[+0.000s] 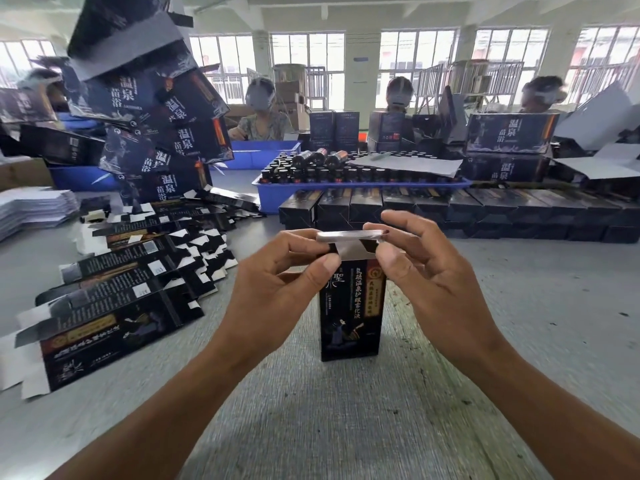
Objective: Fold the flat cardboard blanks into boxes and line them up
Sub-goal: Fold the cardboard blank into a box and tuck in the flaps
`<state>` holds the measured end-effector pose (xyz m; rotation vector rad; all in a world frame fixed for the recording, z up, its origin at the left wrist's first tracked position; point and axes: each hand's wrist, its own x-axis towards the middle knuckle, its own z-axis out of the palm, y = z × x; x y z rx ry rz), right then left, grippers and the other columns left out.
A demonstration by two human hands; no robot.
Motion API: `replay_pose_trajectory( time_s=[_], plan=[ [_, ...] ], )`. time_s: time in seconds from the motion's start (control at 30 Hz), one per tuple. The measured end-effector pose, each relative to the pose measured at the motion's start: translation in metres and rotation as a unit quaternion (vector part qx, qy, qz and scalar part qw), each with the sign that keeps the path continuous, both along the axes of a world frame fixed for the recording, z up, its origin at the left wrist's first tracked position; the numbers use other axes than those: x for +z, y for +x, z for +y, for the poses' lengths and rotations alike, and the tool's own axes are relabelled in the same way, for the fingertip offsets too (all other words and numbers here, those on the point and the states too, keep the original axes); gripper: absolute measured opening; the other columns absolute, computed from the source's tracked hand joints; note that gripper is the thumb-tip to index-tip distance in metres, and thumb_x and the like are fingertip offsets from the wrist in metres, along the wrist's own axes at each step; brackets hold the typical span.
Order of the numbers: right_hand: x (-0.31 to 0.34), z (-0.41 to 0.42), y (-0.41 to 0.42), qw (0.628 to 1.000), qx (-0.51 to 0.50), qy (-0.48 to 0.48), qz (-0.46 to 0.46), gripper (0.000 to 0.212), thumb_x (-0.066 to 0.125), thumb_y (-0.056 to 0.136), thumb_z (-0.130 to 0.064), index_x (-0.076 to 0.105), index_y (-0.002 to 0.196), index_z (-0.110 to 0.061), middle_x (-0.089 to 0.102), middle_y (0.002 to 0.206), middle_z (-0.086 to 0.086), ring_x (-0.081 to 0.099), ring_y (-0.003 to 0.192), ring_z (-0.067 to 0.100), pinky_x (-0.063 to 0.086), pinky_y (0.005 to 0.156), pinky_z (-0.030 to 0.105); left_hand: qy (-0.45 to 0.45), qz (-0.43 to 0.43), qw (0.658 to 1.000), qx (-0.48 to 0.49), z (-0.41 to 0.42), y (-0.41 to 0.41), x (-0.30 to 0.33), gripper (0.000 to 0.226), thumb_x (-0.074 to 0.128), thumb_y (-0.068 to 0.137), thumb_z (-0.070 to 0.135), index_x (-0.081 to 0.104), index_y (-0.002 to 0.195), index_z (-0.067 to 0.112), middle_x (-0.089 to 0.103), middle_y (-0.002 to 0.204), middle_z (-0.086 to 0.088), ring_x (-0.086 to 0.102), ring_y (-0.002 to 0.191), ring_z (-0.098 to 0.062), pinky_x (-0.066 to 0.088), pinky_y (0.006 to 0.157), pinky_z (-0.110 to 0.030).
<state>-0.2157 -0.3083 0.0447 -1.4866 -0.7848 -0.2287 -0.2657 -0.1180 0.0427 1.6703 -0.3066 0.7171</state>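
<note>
A tall black printed box (349,317) stands upright on the grey table in front of me, its top flap (349,236) raised and showing its pale inner side. My left hand (277,271) pinches the left end of that flap between thumb and fingers. At the flap's right end my right hand (415,261) pinches it the same way. Flat black blanks (121,289) lie fanned out on the table to the left. Behind the box, finished black boxes (450,209) lie side by side in a long row.
A blue tray (273,199) full of dark bottles stands behind the row. A leaning stack of larger dark boxes (156,116) rises at the left, with a pile of white sheets (34,206) beside it. Three people sit across the table.
</note>
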Motion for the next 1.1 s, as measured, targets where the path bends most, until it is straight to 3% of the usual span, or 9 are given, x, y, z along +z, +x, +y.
replay_pose_trajectory(
  time_s=[0.13, 0.33, 0.47, 0.6, 0.7, 0.77, 0.83, 0.97, 1.1],
  plan=[
    [0.001, 0.002, -0.002, 1.0, -0.014, 0.015, -0.016, 0.02, 0.058, 0.099, -0.021, 0.069, 0.116, -0.02, 0.074, 0.108, -0.016, 0.07, 0.101, 0.002, 0.053, 0.077, 0.011, 0.009, -0.01, 1.0, -0.004, -0.001, 0.0, -0.001, 0.014, 0.072, 0.082, 0.025, 0.07, 0.094, 0.018, 0.071, 0.115, 0.003, 0.072, 0.103, -0.016, 0.058, 0.077, -0.025],
    [-0.001, 0.001, 0.001, 1.0, -0.024, 0.011, -0.016, 0.02, 0.062, 0.096, -0.007, 0.072, 0.108, -0.02, 0.073, 0.114, -0.015, 0.07, 0.103, 0.003, 0.054, 0.079, 0.014, -0.01, 0.002, 1.0, -0.007, -0.001, -0.001, -0.002, 0.021, 0.074, 0.084, 0.03, 0.062, 0.1, 0.024, 0.072, 0.114, 0.005, 0.072, 0.103, -0.016, 0.058, 0.076, -0.025],
    [-0.003, -0.002, 0.003, 0.999, -0.038, -0.014, -0.033, 0.02, 0.063, 0.096, -0.011, 0.073, 0.108, -0.024, 0.072, 0.116, -0.017, 0.068, 0.108, 0.003, 0.056, 0.083, 0.017, 0.032, 0.001, 0.999, -0.003, 0.002, 0.0, -0.003, 0.032, 0.067, 0.091, 0.029, 0.062, 0.122, 0.036, 0.067, 0.119, 0.008, 0.068, 0.108, -0.017, 0.057, 0.081, -0.024],
    [-0.005, -0.003, 0.007, 0.988, -0.091, -0.078, -0.101, 0.017, 0.063, 0.095, -0.028, 0.073, 0.107, -0.023, 0.068, 0.124, -0.016, 0.063, 0.114, 0.0, 0.054, 0.086, 0.017, 0.13, -0.057, 0.989, 0.034, 0.003, 0.002, -0.005, 0.02, 0.064, 0.096, 0.02, 0.074, 0.114, 0.02, 0.066, 0.118, 0.007, 0.064, 0.112, -0.012, 0.054, 0.076, -0.016],
    [-0.006, -0.003, 0.012, 0.982, -0.11, -0.091, -0.122, 0.026, 0.06, 0.094, -0.037, 0.073, 0.11, -0.023, 0.065, 0.128, -0.015, 0.061, 0.115, -0.003, 0.051, 0.084, 0.01, 0.176, -0.07, 0.981, 0.047, 0.009, 0.003, -0.006, 0.028, 0.064, 0.093, 0.023, 0.072, 0.118, 0.014, 0.066, 0.123, 0.001, 0.066, 0.111, -0.01, 0.055, 0.077, -0.017],
    [-0.011, -0.004, 0.016, 0.979, -0.12, -0.108, -0.125, 0.024, 0.06, 0.097, -0.037, 0.069, 0.119, -0.029, 0.064, 0.129, -0.016, 0.061, 0.111, -0.007, 0.05, 0.081, 0.007, 0.193, -0.043, 0.979, 0.039, 0.012, 0.004, -0.009, 0.037, 0.064, 0.092, 0.032, 0.068, 0.127, 0.019, 0.066, 0.124, 0.005, 0.067, 0.108, -0.009, 0.057, 0.077, -0.019],
    [-0.018, -0.001, 0.016, 0.972, -0.132, -0.163, -0.103, 0.04, 0.059, 0.099, -0.039, 0.05, 0.137, -0.044, 0.061, 0.133, -0.012, 0.061, 0.108, -0.006, 0.054, 0.081, 0.012, 0.209, 0.021, 0.977, 0.041, 0.013, 0.005, -0.013, 0.045, 0.06, 0.089, 0.044, 0.056, 0.134, 0.036, 0.066, 0.121, 0.012, 0.069, 0.1, -0.006, 0.059, 0.074, -0.022],
    [-0.032, 0.013, 0.01, 0.939, -0.137, -0.312, -0.037, 0.081, 0.061, 0.092, -0.053, 0.007, 0.153, -0.051, 0.045, 0.15, -0.009, 0.056, 0.117, 0.008, 0.052, 0.099, 0.041, 0.15, 0.07, 0.98, 0.113, 0.021, 0.016, -0.018, 0.043, 0.066, 0.09, 0.037, 0.046, 0.117, 0.063, 0.066, 0.108, 0.011, 0.072, 0.079, -0.01, 0.059, 0.064, -0.031],
    [-0.043, 0.024, 0.001, 0.906, -0.138, -0.382, -0.119, 0.077, 0.056, 0.082, -0.07, 0.025, 0.144, -0.036, 0.048, 0.136, -0.001, 0.056, 0.109, 0.022, 0.052, 0.092, 0.044, 0.004, 0.125, 0.985, 0.12, 0.022, 0.021, -0.02, 0.039, 0.076, 0.076, 0.04, 0.053, 0.102, 0.058, 0.065, 0.106, -0.002, 0.074, 0.073, -0.014, 0.06, 0.053, -0.03]
  ],
)
